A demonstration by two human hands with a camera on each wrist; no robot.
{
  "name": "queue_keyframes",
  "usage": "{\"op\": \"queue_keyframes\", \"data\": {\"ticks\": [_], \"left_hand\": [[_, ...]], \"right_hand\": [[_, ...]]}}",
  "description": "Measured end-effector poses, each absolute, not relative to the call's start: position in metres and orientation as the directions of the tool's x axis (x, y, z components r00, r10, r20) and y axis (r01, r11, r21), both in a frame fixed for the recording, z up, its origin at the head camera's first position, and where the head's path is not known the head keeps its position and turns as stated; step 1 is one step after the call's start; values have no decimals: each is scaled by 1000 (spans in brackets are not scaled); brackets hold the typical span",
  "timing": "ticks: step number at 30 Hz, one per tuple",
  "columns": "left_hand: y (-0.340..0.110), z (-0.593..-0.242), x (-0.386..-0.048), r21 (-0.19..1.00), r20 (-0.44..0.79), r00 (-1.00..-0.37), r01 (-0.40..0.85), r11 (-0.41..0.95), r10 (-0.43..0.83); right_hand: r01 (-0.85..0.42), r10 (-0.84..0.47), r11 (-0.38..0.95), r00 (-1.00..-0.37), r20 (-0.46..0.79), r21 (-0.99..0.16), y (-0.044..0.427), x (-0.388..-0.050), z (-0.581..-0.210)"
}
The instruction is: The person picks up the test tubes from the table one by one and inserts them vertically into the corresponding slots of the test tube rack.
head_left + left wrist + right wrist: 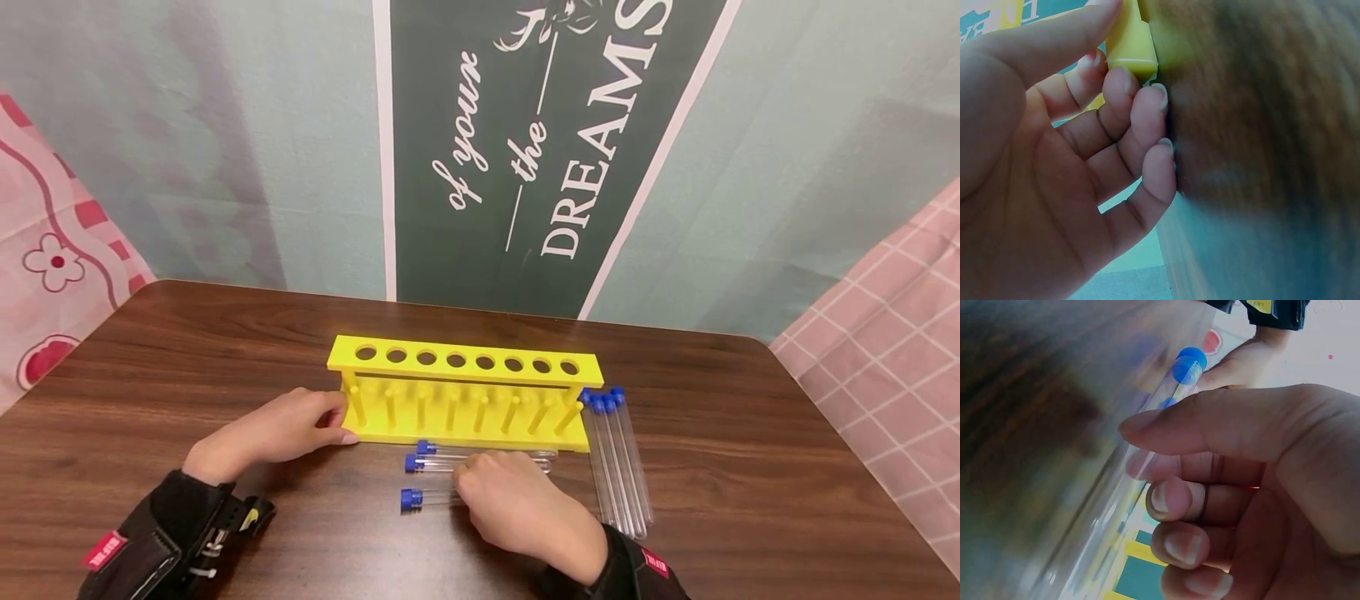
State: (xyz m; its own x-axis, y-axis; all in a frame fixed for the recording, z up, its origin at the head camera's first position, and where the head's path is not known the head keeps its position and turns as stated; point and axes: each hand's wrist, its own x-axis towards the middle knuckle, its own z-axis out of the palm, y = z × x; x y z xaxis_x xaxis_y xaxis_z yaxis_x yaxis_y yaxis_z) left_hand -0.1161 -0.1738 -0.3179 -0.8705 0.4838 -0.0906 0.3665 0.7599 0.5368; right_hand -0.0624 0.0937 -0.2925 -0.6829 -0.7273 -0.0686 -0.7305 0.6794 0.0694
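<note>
On the table (750,433), the rack (465,415) stands just right of the left hand (281,427), whose curled fingers and thumb grip its end. The right hand (517,504), nearly closed, pinches one tube (437,497) (blue-capped, like the others) between thumb and forefinger; two tubes (442,464) lie just beyond it, four tubes (617,467) to its right.

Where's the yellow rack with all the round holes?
The yellow rack stands just below the middle of the head view, on the brown table, with the left hand holding its left end and blue-capped tubes lying by its right end.
</note>
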Motion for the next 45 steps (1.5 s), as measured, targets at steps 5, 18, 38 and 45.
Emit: {"op": "queue_keyframes", "data": {"ticks": [5,18,38,45], "left_hand": [[-174,-318,-116,541,-87,-866,374,753,493],[-175,-318,-116,541,-79,-865,380,751,495],[-176,-318,-116,539,-53,-862,400,741,504],[-176,-318,-116,547,-56,-862,396,738,504]], "right_hand": [[-737,-734,673,-676,-65,62,95,-62,-290],[-720,-719,694,-690,-86,-23,98,-64,-276],[-696,-711,698,-702,-43,-167,111,-71,-247],[-663,-684,719,-728,-45,-209,112,-75,-241]]}}
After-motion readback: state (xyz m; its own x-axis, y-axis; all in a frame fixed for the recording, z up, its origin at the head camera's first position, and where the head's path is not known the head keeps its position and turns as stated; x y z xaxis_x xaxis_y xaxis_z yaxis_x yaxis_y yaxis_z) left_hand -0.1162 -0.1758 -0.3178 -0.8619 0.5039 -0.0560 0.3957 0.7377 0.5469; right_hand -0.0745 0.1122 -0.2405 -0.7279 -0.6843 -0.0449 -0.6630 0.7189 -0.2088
